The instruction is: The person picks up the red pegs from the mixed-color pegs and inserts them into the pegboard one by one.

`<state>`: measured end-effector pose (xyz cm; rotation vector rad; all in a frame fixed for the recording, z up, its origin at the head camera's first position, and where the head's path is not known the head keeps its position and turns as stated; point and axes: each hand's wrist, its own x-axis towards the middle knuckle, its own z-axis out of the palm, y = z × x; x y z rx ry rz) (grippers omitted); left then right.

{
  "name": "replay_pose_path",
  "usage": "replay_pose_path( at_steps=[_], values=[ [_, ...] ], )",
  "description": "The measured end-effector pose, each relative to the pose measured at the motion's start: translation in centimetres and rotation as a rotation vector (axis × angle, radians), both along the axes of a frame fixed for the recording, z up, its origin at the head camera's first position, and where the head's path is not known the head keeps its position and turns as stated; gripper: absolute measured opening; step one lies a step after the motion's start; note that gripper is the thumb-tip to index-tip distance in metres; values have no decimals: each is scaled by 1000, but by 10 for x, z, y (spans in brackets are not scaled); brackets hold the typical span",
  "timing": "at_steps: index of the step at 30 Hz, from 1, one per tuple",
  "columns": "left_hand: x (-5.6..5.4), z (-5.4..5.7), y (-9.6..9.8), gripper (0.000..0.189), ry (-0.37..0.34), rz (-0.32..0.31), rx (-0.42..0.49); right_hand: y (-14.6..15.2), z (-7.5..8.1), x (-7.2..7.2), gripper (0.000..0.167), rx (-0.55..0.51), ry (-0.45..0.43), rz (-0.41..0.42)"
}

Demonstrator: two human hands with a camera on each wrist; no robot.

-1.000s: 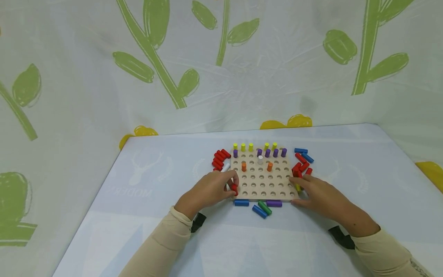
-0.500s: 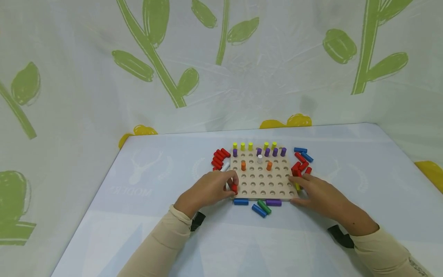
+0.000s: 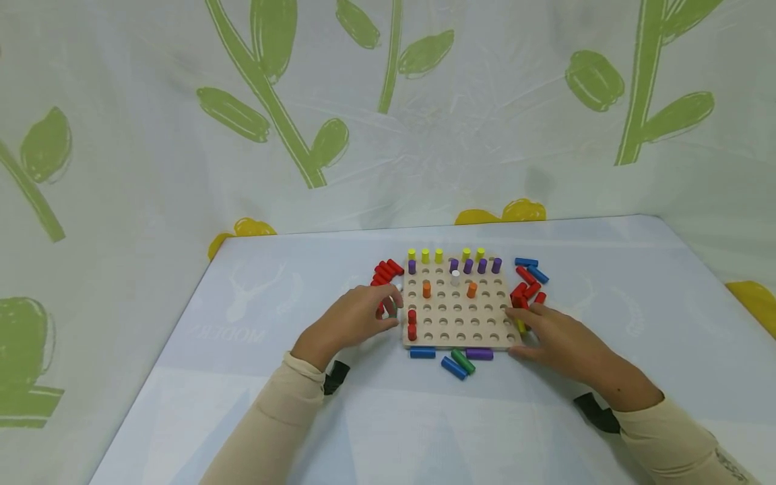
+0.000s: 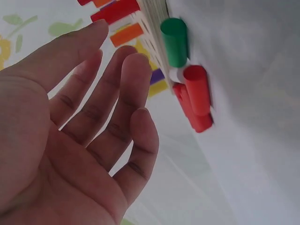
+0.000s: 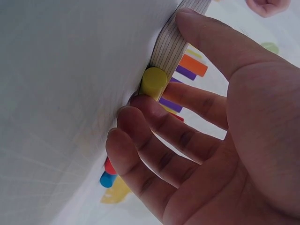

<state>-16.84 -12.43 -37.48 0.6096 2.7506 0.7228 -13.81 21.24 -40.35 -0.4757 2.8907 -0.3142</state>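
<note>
A wooden pegboard (image 3: 450, 315) lies on the table between the two hands. Two red pegs (image 3: 411, 324) stand one behind the other in its left column, near the front corner. Beside that left edge hovers my left hand (image 3: 351, 316), thumb and fingers spread apart with nothing between them. Below its fingertips in the left wrist view lie a green peg (image 4: 174, 44) and a loose red peg (image 4: 197, 91). My right hand (image 3: 564, 340) rests at the board's right edge, thumb tip against its side and fingers loosely bent. A yellow peg (image 5: 153, 84) lies by those fingertips, against the board.
Yellow pegs (image 3: 426, 255) and purple pegs (image 3: 482, 267) stand in the back rows, orange pegs (image 3: 426, 289) and a white peg (image 3: 455, 277) farther in. Loose red pegs (image 3: 383, 271) lie left, red and blue pegs (image 3: 526, 263) right. Blue, green and purple pegs (image 3: 463, 362) lie in front.
My left hand has let go of the red peg, which now stands in the board, and moved left and back from the front corner. The right hand stays in place.
</note>
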Motion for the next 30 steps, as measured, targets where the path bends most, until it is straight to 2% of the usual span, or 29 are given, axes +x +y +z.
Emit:
replay_pose_path(
  at_steps=[6, 11, 18, 22, 30],
  values=[
    [-7, -3, -8, 25, 36, 109, -33, -1, 1, 0, 74, 16, 10, 3],
    [-10, -10, -11, 23, 41, 173, -59, 2, 1, 1, 75, 15, -2, 10],
    [-14, -15, -14, 32, 14, 257, -177, 2, 0, 1, 76, 26, 4, 23],
    [-15, -14, -15, 39, 3, 270, -215, 0, 2, 1, 76, 38, 21, 29],
    [-18, -17, -14, 44, -24, 269, -232, 1, 2, 1, 75, 44, 32, 44]
  ],
)
